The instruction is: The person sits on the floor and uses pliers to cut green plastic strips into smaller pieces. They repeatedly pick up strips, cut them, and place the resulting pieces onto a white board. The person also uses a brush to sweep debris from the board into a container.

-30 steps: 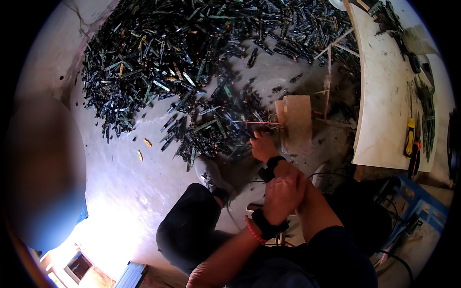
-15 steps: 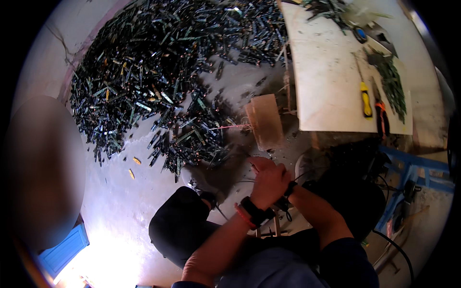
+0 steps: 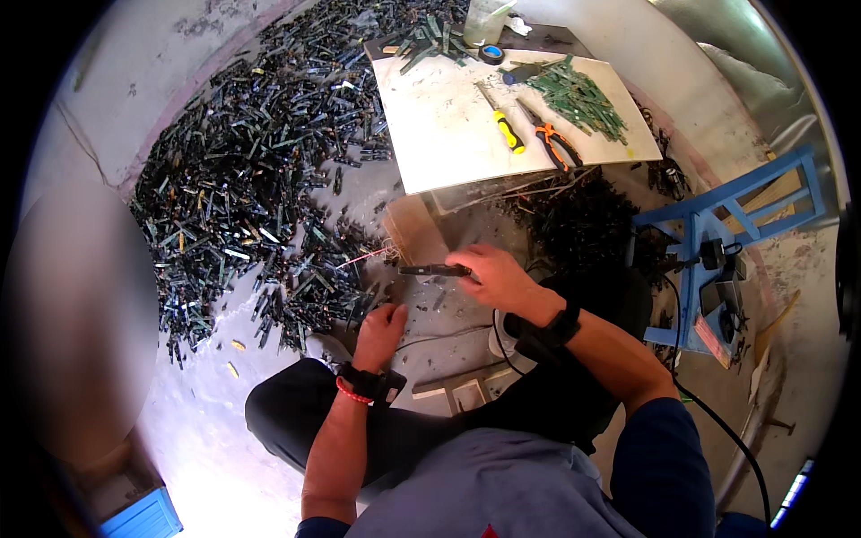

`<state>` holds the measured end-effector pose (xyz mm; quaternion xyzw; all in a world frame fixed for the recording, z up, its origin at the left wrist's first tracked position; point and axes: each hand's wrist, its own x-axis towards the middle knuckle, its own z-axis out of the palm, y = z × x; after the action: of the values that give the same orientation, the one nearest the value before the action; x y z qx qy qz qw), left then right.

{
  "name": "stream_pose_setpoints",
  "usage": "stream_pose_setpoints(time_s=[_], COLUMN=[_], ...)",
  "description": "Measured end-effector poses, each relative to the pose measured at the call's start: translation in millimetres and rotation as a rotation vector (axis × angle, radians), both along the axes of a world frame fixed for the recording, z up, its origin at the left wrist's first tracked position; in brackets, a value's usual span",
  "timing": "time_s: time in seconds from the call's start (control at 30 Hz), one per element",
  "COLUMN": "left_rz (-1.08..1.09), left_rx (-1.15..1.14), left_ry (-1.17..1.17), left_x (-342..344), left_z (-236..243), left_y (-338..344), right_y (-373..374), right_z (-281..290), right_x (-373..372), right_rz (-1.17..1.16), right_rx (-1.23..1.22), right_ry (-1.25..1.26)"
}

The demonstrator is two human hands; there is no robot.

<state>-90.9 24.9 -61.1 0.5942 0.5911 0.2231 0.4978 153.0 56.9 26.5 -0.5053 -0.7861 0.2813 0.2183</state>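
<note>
Black slim piece (image 3: 425,270), clamped in right hand (image 3: 500,280), pointing nine o'clock from grip; left hand (image 3: 381,335), fisted, apart, at its seven o'clock

Hands (image 3: 381,334): two are seen.
Held piece (image 3: 423,270): one is gripped.
Wristbands (image 3: 565,325): two are worn.
Bracelet (image 3: 352,391): one is worn.
Screwdriver (image 3: 509,132): one is seen.
Pliers (image 3: 560,151): one pair is seen.
Roll (image 3: 491,54): one is seen.
Loose yellow bits (image 3: 238,345): two are counted.
Dark strips (image 3: 251,170): too many to be counted.
Green strips (image 3: 578,99): cannot be counted.
</note>
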Motion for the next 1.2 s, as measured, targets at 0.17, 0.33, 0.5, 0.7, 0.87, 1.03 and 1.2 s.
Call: stream_pose_setpoints(time_s=[0.17,0.33,0.5,0.7,0.87,1.03,1.2], left_rz=[0.228,0.317,0.303,0.239,0.068,0.091,0.097], left_rx=[-0.33,-0.428,-0.511,-0.447,-0.264,-0.185,-0.104], left_ry=[-0.37,-0.611,-0.811,-0.593,-0.463,-0.424,-0.505], left_x=[-1.7,21.8,41.7,59.3,80.0,96.2,111.7], left_z=[19.9,19.1,12.7,13.5,30.3,40.3,28.9], left_y=[-26.3,-62.7,-86.8,-98.4,-113.9,-115.7,-115.0], right_y=[-30.2,-58.2,-88.1,-108.7,-111.7,-107.5,-98.1], right_z=[26.7,22.1,7.5,-2.7,-14.4,-25.7,-30.3], right_x=[10.0,16.3,23.1,34.4,45.3,60.1,76.8], right_rz=[0.022,0.038,0.116,0.163,0.088,-0.097,-0.139], right_rx=[0.169,0.272,0.302,0.289,0.206,-0.173,-0.391], right_ry=[0.037,0.025,0.037,0.052,0.181,0.569,0.765])
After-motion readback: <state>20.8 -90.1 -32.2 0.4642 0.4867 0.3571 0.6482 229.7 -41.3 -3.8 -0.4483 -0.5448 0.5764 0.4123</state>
